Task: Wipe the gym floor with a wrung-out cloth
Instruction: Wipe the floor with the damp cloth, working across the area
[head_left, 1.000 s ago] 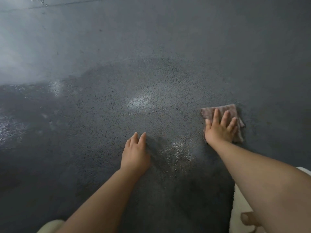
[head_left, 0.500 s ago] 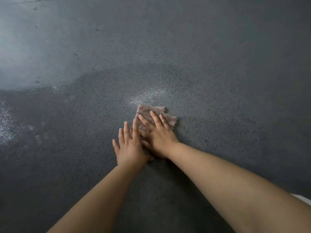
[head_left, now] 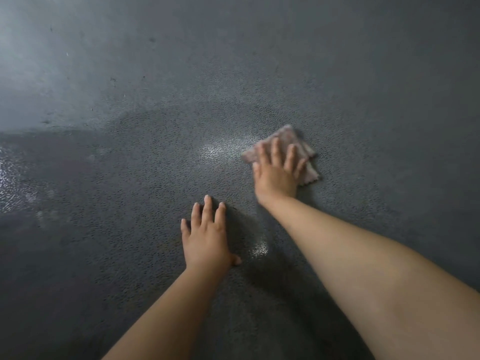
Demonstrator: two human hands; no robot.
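Note:
A folded pinkish-brown cloth (head_left: 302,142) lies flat on the dark grey textured gym floor (head_left: 363,87), right of centre. My right hand (head_left: 276,172) presses down on it with fingers spread, covering its near half; the hand is slightly blurred. My left hand (head_left: 207,235) rests flat on the floor nearer to me, fingers apart, holding nothing, about a hand's length from the cloth.
A darker damp patch (head_left: 78,190) spreads over the left and middle of the floor, with shiny wet spots at the left edge (head_left: 10,172) and beside the cloth (head_left: 215,152). The far floor looks drier and lighter, with small dark specks (head_left: 113,80).
My right hand has slid the cloth from beside my left hand out to the right and farther away. My left hand stays planted on the floor.

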